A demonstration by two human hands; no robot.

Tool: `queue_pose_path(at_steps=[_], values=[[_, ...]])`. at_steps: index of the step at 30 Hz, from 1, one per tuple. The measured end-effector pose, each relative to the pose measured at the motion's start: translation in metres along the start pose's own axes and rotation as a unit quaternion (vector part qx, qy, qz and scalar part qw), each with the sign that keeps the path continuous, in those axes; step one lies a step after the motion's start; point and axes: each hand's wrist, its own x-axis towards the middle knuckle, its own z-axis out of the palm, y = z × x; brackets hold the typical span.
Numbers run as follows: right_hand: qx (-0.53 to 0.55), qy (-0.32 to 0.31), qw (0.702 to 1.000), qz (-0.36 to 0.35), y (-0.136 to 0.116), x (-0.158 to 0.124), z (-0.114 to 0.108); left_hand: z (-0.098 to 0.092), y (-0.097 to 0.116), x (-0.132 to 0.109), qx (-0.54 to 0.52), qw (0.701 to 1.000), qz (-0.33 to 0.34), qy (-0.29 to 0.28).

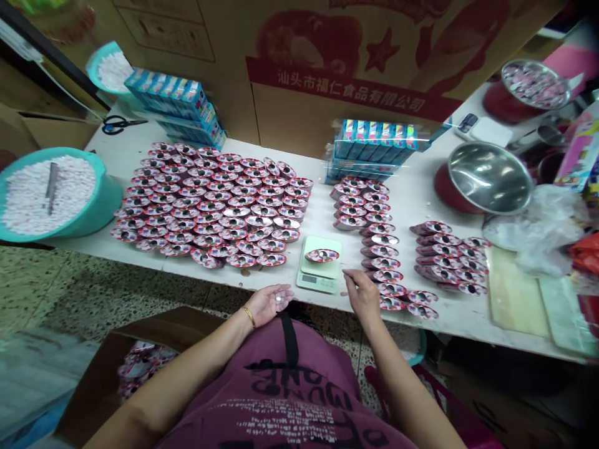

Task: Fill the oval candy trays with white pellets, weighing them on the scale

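My left hand (269, 304) is palm up at the table's front edge, fingers slightly curled, holding small white pieces (279, 299) in the palm. A pale green digital scale (319, 274) lies just ahead, between my hands. One pink-and-white oval container (322, 255) with a round hole in its top rests on the scale. Right of the scale, my right hand (364, 294) is closed with thumb and fingertips together; whatever they may pinch is too small to make out. Close beside it runs a column of similar oval containers (384, 275).
Many oval containers (210, 206) fill the table's left part; another group (440, 255) stands right. A turquoise tub (93, 206) of white pieces, scissors (116, 124), blue packs (374, 146), a metal bowl (489, 178) and a large carton (299, 112) surround them.
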Motion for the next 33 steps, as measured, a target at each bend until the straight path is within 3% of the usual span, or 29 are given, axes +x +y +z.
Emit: queue_pose_path(at_steps=[4, 9, 17, 24, 29, 33], values=[[0.006, 0.003, 1.0, 0.013, 0.011, -0.011, -0.008, -0.008, 0.007, -0.002, -0.003, 1.0, 0.015, 0.026], [0.004, 0.001, 1.0, 0.024, 0.014, 0.003, -0.006, -0.009, 0.014, -0.001, 0.002, 0.999, 0.023, 0.035], [-0.059, -0.055, 0.996, -0.037, 0.007, 0.028, 0.015, -0.018, 0.015, -0.008, 0.001, 0.998, 0.041, 0.039], [-0.114, -0.119, 0.985, -0.039, 0.005, 0.041, 0.03, -0.02, 0.017, -0.015, 0.022, 0.997, 0.072, 0.035], [-0.131, -0.15, 0.979, -0.055, -0.003, 0.044, 0.034, -0.023, 0.013, -0.016, 0.12, 0.977, 0.127, 0.118], [-0.129, -0.185, 0.966, -0.127, -0.034, 0.037, 0.043, -0.035, 0.014, -0.017, 0.175, 0.941, 0.181, 0.225]])
